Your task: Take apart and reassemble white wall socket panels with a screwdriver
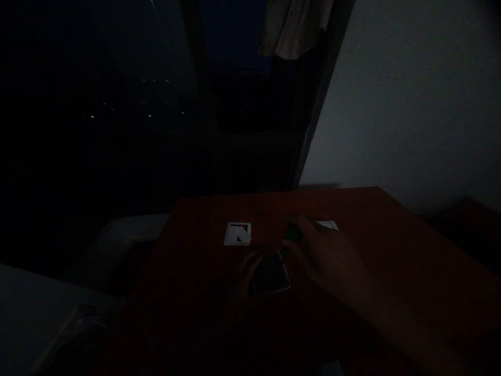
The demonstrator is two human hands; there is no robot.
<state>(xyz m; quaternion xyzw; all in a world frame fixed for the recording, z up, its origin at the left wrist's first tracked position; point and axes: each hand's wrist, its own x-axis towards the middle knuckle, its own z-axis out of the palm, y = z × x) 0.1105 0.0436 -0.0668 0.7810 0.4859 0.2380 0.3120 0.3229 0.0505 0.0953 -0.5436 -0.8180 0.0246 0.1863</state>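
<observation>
The scene is very dark. Around the left edge of a dark square piece with a thin pale border [271, 272] curls my left hand [245, 277], its fingers gripping that side. My right hand [326, 250] pinches a small dark green object [293, 233] between thumb and fingers, just above the square's upper right corner. Whether the green object touches the square I cannot tell. Up and to the left, a white-bordered square [226, 237] lies flat with pale angular shapes on it. Another white square piece [327, 224] is partly hidden behind my right hand.
The reddish-brown table [391, 250] reaches back toward a dark window [242, 104]. A pale wall [407, 104] stands on the right, and a pale cloth [293, 31] hangs at the top. A faint light-coloured thing [331, 368] shows at the bottom edge.
</observation>
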